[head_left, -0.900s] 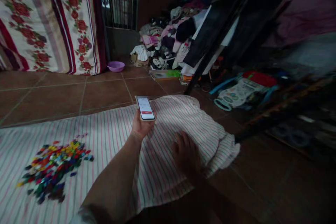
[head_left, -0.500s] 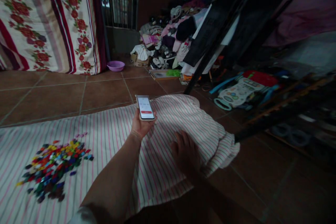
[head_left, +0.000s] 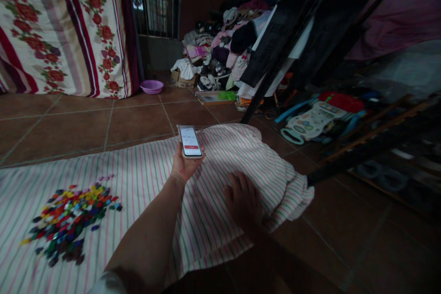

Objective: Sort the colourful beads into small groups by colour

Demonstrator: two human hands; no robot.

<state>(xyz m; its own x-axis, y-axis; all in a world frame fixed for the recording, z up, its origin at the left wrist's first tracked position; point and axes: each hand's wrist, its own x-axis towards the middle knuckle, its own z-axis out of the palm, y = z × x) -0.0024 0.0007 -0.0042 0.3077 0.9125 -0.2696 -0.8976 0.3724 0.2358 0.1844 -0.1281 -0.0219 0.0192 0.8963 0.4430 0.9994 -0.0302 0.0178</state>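
Note:
A phone (head_left: 190, 141) with a lit white screen and a red button lies in my left hand (head_left: 185, 164), its fingers wrapped around the lower part. My right hand (head_left: 244, 197) is nearer to me on the right, palm down over the striped cloth (head_left: 148, 165), fingers slightly apart and nothing visible in them. A loose heap of small multicoloured pieces (head_left: 74, 218) is spread on the cloth, left of my left forearm.
Beyond the cloth, a purple basin (head_left: 152, 86) stands on the tiled floor near a floral curtain (head_left: 65, 27). Piled clothes (head_left: 223, 46) fill the back. A dark slanted frame (head_left: 265, 89) and a toy panel (head_left: 315, 117) are on the right.

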